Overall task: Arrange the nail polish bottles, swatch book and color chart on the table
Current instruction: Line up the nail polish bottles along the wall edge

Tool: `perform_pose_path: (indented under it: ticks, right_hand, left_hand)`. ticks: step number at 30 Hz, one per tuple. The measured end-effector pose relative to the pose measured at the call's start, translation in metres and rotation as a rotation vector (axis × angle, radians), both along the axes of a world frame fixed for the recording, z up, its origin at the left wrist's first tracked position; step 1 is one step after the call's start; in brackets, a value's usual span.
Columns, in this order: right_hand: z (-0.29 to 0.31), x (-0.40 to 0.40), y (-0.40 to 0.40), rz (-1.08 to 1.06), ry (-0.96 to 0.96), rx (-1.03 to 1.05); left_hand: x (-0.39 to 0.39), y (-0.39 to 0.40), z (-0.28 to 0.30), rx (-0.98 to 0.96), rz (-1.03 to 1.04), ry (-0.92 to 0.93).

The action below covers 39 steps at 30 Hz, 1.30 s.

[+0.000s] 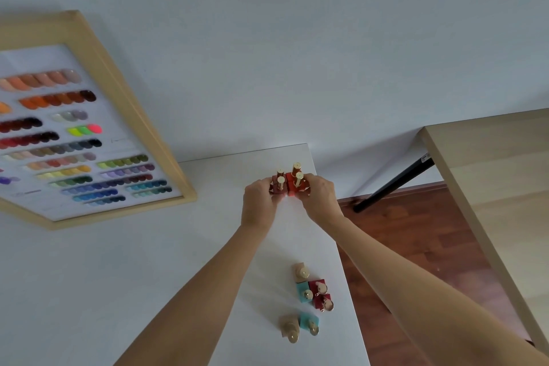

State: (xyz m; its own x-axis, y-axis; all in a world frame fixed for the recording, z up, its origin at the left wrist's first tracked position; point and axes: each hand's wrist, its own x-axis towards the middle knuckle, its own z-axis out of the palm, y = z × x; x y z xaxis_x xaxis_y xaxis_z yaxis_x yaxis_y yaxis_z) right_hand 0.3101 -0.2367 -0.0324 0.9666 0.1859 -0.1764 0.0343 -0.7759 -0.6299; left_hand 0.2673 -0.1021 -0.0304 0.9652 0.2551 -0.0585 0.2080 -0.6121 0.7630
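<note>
Near the far right corner of the white table, my left hand and my right hand press in from both sides on a tight cluster of red nail polish bottles with gold caps. Each hand grips the bottles on its side. Closer to me, near the table's right edge, stand several more bottles: beige, teal and dark red, plus a beige and teal group. The wood-framed color chart with rows of painted swatches lies at the left. No swatch book is visible.
The table's right edge drops to a reddish wood floor. A second light wooden table with a black leg stands to the right. A plain white wall is behind.
</note>
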Motion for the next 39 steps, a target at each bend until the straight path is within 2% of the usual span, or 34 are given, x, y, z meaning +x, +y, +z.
perform_pose_path:
  ticks: [14, 27, 34, 39]
  right_hand:
    - [-0.003, 0.067, 0.004, -0.015, -0.046, -0.018]
    - [-0.002, 0.093, 0.008, 0.029, -0.049, -0.102]
    - [0.005, 0.068, -0.008, -0.034, 0.072, -0.002]
    - [0.017, 0.020, -0.032, 0.020, 0.092, 0.016]
  left_hand:
    - [0.070, -0.006, -0.007, -0.055, 0.080, -0.005]
    - [0.094, -0.002, -0.003, -0.017, 0.102, 0.020]
    - [0.064, 0.002, 0.007, 0.002, 0.060, 0.040]
    - [0.006, 0.007, 0.017, 0.011, -0.076, 0.022]
